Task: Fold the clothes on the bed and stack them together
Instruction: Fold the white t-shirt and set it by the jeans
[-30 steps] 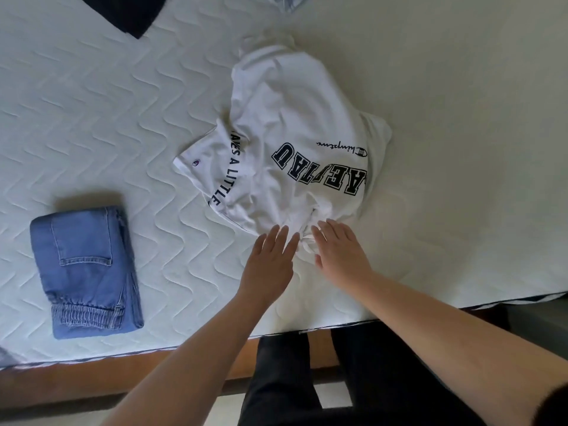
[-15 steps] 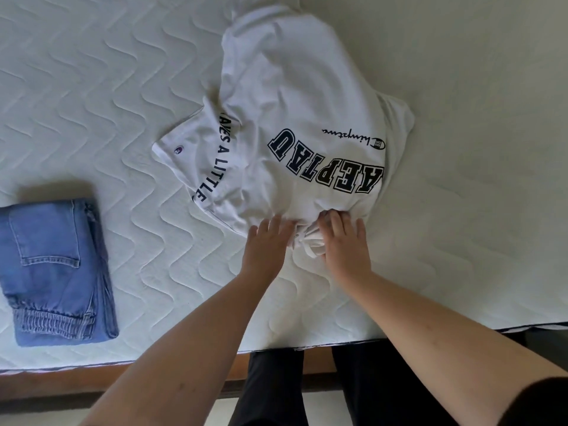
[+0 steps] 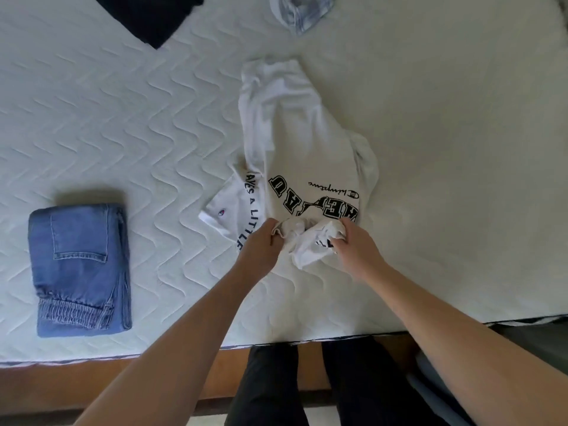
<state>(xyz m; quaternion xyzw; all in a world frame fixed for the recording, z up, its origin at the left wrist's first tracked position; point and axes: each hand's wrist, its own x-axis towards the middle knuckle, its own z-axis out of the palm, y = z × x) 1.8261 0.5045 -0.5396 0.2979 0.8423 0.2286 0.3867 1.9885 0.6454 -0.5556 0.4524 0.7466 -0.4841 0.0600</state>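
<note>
White T-shirt [image 3: 295, 142], printed side up and rumpled, lies on the bed [image 3: 123, 118] near its front edge, well apart from the folded jeans [image 3: 80, 269] at the left. Its near hem is gathered and gripped by the left hand [image 3: 261, 244] and the right hand [image 3: 353, 244], each clamped on bunched fabric, close together. For a clean fold, the hem is best drawn apart and pulled taut so the body is flattened before any crease is made; the sleeve at the left is judged to need tucking inward first. A dark garment [image 3: 153, 16] and a pale blue garment [image 3: 301, 13] are left unfolded at the far edge.
</note>
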